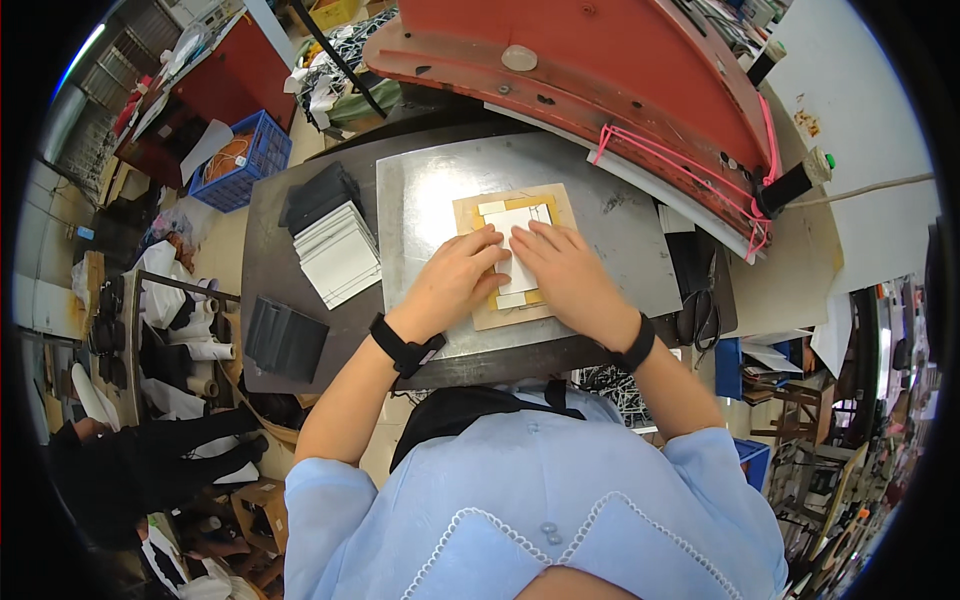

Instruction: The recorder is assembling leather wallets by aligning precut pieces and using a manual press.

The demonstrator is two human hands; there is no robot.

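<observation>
A white rectangular piece (518, 268) with a few dark lines at its top lies on a small tan board (467, 220) edged with yellow strips. The board rests on a grey metal plate (625, 225). My left hand (452, 280) lies over the left edge of the white piece, its fingers bent and touching it. From the other side my right hand (572, 275) rests flat on the piece, fingers stretched toward its top. Both hands wear dark wristbands. The parts of the piece under my fingers are hidden.
Left of the plate are stacked white pieces (338, 258), a black stack (318, 198) and another dark stack (286, 338). A red machine frame (590, 75) with pink cord overhangs the far side. Black scissors (702, 318) are at right. Another person (150, 460) is at left.
</observation>
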